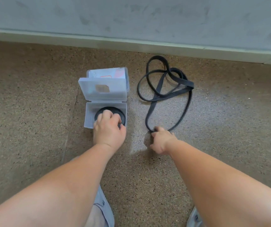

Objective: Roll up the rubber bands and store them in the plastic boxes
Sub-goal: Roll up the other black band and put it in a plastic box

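An open clear plastic box (88,116) lies on the speckled floor, its lid (102,90) standing up behind it. A rolled black rubber band (115,111) sits inside the box. My left hand (109,128) grips that roll from above, fingers curled over it. To the right a long black rubber band (169,82) sprawls in loose loops. My right hand (161,140) pinches the near end of that loose band on the floor.
A second clear plastic box (108,73) with paper inside stands just behind the open lid. A pale baseboard (131,45) and grey wall run across the far side. My knees in grey cloth (102,208) show at the bottom.
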Demonstrator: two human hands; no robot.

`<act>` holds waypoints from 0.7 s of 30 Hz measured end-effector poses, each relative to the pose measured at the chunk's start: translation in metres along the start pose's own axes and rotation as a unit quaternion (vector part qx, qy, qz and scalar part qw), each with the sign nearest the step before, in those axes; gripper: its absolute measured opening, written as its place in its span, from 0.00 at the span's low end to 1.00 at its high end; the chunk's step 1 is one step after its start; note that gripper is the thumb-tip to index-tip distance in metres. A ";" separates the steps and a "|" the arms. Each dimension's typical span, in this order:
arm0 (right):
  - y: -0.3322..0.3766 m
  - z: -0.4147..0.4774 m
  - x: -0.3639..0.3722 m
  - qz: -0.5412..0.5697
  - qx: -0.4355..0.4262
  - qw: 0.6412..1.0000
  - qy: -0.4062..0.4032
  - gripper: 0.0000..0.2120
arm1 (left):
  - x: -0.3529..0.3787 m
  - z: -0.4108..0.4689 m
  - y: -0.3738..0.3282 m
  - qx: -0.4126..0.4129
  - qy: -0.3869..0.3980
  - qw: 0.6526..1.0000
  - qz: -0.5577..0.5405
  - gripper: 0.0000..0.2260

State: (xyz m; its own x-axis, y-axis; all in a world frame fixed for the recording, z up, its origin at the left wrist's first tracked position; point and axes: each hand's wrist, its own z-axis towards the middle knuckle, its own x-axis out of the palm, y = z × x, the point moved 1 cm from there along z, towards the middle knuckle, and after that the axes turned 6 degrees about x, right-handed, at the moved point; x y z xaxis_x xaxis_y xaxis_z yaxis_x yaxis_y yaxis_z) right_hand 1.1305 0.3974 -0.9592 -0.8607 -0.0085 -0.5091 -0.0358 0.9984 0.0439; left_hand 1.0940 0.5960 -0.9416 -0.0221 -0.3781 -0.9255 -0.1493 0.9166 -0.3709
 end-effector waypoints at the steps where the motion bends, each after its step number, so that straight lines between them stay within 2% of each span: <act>1: -0.001 -0.002 0.000 0.001 -0.013 1.000 -0.015 0.25 | 0.001 0.000 -0.007 0.040 0.015 0.999 0.010 0.05; 3: -0.004 -0.010 -0.008 0.039 -0.047 0.997 -0.053 0.21 | 0.002 0.001 -0.021 0.085 0.066 0.994 0.015 0.08; 7: -0.015 -0.041 -0.047 0.187 -0.065 0.975 -0.102 0.17 | -0.005 0.012 -0.054 0.099 0.175 0.979 -0.030 0.31; 9: -0.020 -0.062 -0.073 0.240 -0.078 0.960 -0.123 0.16 | -0.014 0.024 -0.075 0.119 0.195 0.973 -0.036 0.35; 11: -0.025 -0.086 -0.100 0.297 -0.099 0.937 -0.158 0.14 | -0.030 0.038 -0.098 0.134 0.174 0.974 -0.060 0.32; 13: -0.034 -0.116 -0.121 0.359 -0.121 0.907 -0.185 0.11 | -0.055 0.046 -0.122 0.149 0.132 0.976 -0.090 0.20; 15: -0.045 -0.150 -0.135 0.423 -0.137 0.874 -0.198 0.09 | -0.086 0.046 -0.144 0.169 0.096 0.975 -0.110 0.14; 18: -0.062 -0.205 -0.156 0.477 -0.174 0.837 -0.204 0.12 | -0.134 0.040 -0.174 0.207 0.064 0.959 -0.181 0.14; 21: -0.075 -0.272 -0.183 0.511 -0.249 0.796 -0.206 0.14 | -0.191 0.028 -0.201 0.226 0.034 0.922 -0.312 0.16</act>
State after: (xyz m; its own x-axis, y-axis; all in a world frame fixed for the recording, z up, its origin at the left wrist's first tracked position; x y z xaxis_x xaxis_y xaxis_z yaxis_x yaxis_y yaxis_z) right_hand 1.1524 0.3086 -0.6361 -0.3330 0.9162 -0.2229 0.2918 0.3249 0.8996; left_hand 1.1561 0.4872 -0.6922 -0.1357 -0.8434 -0.5199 0.2723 0.4728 -0.8381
